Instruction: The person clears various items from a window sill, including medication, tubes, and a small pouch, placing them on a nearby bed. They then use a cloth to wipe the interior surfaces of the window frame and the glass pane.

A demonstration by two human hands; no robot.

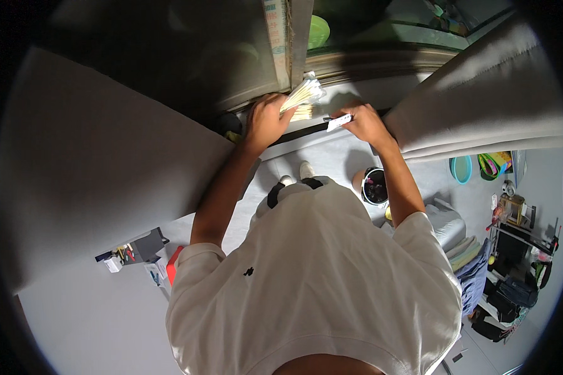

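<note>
My left hand (269, 122) is closed round the lower end of a clear bag of cotton swabs (304, 92), which tilts up and to the right over the windowsill. Just below that bag shows a second bunch of cotton swabs (303, 112), partly covered by my fingers; whether it lies on the sill or in the same hand, I cannot tell. To the right, my right hand (366, 126) pinches a small flat white piece with dark printing (339, 122). A thin dark part sticks out beside it, too small to name.
A window frame (299, 44) rises behind the sill (381, 90). Grey curtains (475, 94) hang on both sides. On the floor below stands a lined bin (375, 185), with a turquoise basin (461, 169) farther right. A cluttered rack (513, 244) stands at the right.
</note>
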